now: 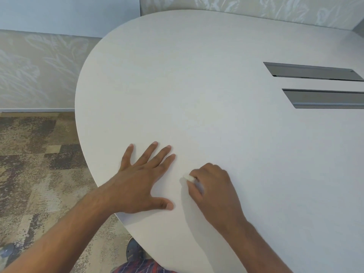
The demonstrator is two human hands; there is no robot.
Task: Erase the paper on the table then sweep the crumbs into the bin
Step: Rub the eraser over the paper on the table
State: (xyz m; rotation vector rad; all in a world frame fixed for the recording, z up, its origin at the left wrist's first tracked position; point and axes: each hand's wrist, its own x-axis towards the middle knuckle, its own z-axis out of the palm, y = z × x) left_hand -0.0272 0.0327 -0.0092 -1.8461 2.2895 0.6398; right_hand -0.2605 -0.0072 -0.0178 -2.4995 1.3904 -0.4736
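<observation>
My left hand (141, 180) lies flat with fingers spread on the white table (197, 85), near its rounded front-left edge. My right hand (212, 186) is just to its right, fingers closed on a small white eraser (188, 177) whose tip touches the surface between the hands. The paper is white on the white tabletop and I cannot make out its edges. No crumbs and no bin are visible.
Two grey recessed cable slots (313, 72) (327, 98) sit in the table at the right. Patterned carpet (35, 154) lies to the left, below the table edge. My shoes (134, 251) and patterned trousers show at the bottom. A patterned wall runs behind.
</observation>
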